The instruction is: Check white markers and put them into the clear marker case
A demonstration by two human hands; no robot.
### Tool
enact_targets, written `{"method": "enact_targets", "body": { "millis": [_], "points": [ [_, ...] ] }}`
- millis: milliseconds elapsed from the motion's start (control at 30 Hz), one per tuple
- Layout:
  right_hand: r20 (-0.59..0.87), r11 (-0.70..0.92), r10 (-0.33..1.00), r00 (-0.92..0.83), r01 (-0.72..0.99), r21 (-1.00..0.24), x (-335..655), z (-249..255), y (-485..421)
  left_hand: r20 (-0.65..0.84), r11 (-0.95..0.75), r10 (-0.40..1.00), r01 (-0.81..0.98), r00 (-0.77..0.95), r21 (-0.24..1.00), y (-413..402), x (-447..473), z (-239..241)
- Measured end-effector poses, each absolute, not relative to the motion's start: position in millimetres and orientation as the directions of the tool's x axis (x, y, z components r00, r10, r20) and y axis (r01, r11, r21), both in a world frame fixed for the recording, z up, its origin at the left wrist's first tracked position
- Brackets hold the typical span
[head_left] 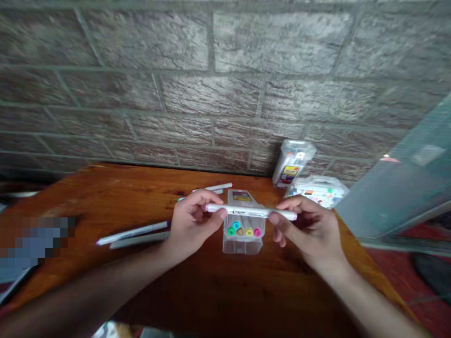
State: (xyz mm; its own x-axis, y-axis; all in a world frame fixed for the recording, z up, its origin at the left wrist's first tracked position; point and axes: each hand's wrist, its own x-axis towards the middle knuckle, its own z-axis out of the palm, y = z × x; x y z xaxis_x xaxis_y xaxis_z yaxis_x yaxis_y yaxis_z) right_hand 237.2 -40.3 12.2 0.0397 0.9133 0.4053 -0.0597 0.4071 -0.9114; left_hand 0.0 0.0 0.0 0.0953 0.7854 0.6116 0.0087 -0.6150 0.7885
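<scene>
A white marker [251,212] with pinkish ends is held level between my two hands. My left hand [195,224] pinches its left end between thumb and fingers. At the other end, my right hand [306,225] grips it the same way. Below and behind the marker lies a clear plastic case [242,247], with several markers in it showing turquoise, green, brown, yellow and pink ends. Beside my left wrist are loose markers [136,232] on the wooden table. Farther back, two more markers [218,187] lie partly behind my left hand.
A clear case with a yellow label [294,164] stands upright against the brick wall [232,94]. In front of it sits another clear case [317,190] with colourful contents. The wooden table [225,291] ends at the right beside a grey panel [398,173]. A blurred blue patch is at left.
</scene>
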Motion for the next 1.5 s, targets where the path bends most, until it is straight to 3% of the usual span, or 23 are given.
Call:
{"method": "enact_targets", "body": {
  "millis": [433, 1500],
  "points": [
    [0.431, 0.431, 0.902, 0.002, -0.048, -0.901, 238.4, 11.3, -39.5, 0.584, -0.576, 0.802, -0.097, 0.127, 0.812, -1.8, -2.9, -1.8],
    [0.448, 0.448, 0.894, 0.029, -0.002, -0.894, 237.6, 10.7, -40.4, 0.616, -0.614, 0.781, -0.061, 0.097, 0.787, -1.7, -2.9, -0.8]
  ]
}}
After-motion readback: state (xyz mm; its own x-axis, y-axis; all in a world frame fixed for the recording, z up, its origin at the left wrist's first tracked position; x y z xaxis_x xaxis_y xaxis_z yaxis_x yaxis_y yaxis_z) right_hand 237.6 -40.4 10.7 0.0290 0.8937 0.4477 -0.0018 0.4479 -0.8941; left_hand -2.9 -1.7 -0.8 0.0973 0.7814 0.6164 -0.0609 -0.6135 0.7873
